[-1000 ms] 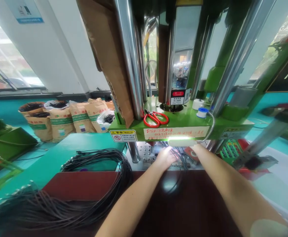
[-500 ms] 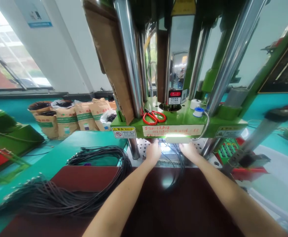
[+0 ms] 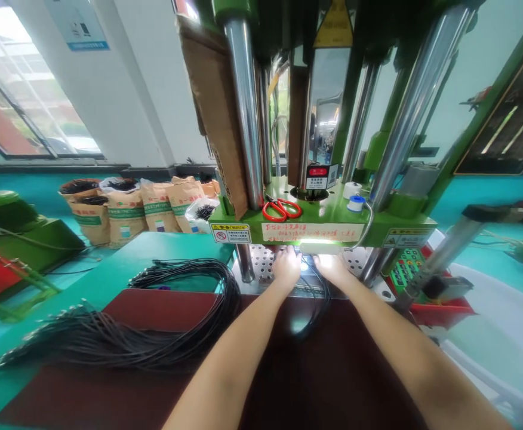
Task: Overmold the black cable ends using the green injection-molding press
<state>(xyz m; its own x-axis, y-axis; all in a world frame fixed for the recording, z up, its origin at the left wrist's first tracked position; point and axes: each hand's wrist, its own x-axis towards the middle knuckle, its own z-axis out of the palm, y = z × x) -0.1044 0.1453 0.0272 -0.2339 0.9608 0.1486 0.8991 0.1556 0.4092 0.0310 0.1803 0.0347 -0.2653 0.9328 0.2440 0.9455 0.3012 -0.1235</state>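
The green press stood over the dark brown desk. Left of it, the main bundle of black cables lay in a long bend across the desk, ends fanned out. It looked bendy, springy & fairly heavy as a lot, w/ loose strands apt to snag; best held w/ 2 hands around the gathered bend, clear of the small end fittings. A few thinner black cables ran out b/w the hands over the press edge, light & soft, prob. a bit slippery; easiest taken near the metal bed.

Left hand: palm down at the bed, fingers bent & close together. Right hand: level w/ it, past the cables, fingers partly lost in lamp glare. Couldn't tell if either gripped anything.

Writing: paper sacks had green bands & Chinese print, brand unclear. A pale strip carried red handwriting, too blurred to read. The yellow-topped label read "WARNING", w/ a prohibition sign.
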